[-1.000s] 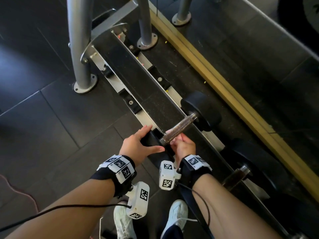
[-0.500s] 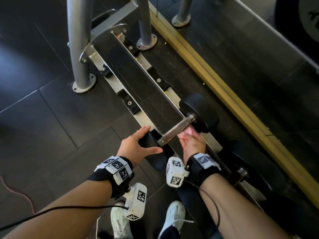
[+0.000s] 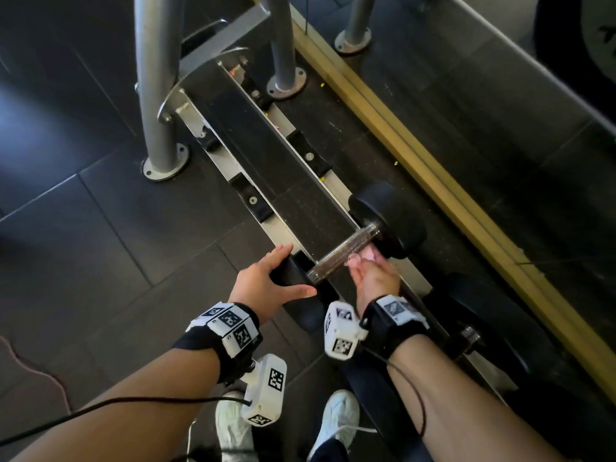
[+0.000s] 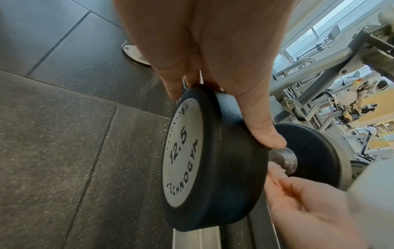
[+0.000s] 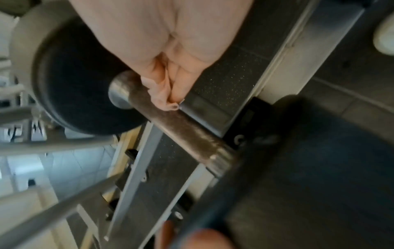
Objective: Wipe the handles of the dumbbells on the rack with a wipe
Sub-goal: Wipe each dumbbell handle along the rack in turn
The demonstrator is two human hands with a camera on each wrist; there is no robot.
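Pink wipe (image 3: 370,255) on dumbbell handle (image 3: 345,247) (right hand (image 3: 376,281))

Rack tray (image 3: 283,171) bare from 11 o'clock of the handle (image 3: 343,250) up to the uprights (image 3: 155,95); a hand can pass there, with low saddle blocks (image 3: 253,201) along its rails. Handle boxed in: far head (image 3: 390,221) at 1 o'clock, near head (image 3: 308,311) at 7. Left hand (image 3: 266,285) clasps the near head. Right hand (image 3: 375,278), pinching the wipe (image 3: 368,255), fills the handle's far end; mid-handle bare. Next dumbbell (image 3: 493,321) close at 4 o'clock. Floor (image 3: 100,235) at 9 o'clock open. Yellow ledge (image 3: 433,175) runs just behind the far head.
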